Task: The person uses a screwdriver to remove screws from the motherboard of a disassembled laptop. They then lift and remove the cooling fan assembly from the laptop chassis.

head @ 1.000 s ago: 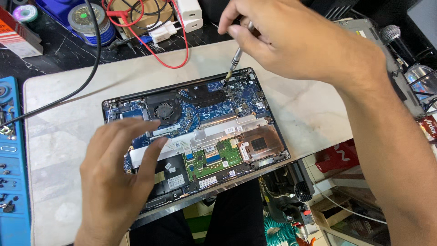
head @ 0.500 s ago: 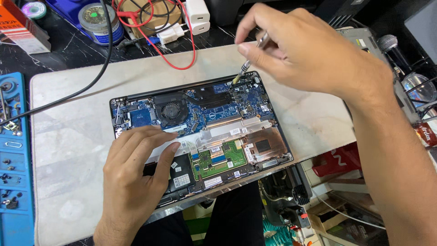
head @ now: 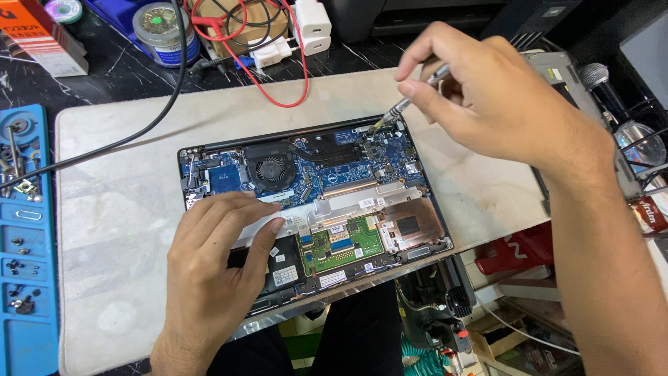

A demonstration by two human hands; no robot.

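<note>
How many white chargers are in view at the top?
2: one white charger upright by the top edge, another white charger lying just left below it, among red wires. Others may be hidden.

Pale worn work mat laid over a dark scratched bench, blue parts tray at one edge, cluttered boxes seen below, evenly lit.

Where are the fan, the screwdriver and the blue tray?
fan (head: 271,171), head view, on its round black middle.
screwdriver (head: 395,111), head view, on its metal shaft.
blue tray (head: 28,278), head view, on its flat bed.
</note>
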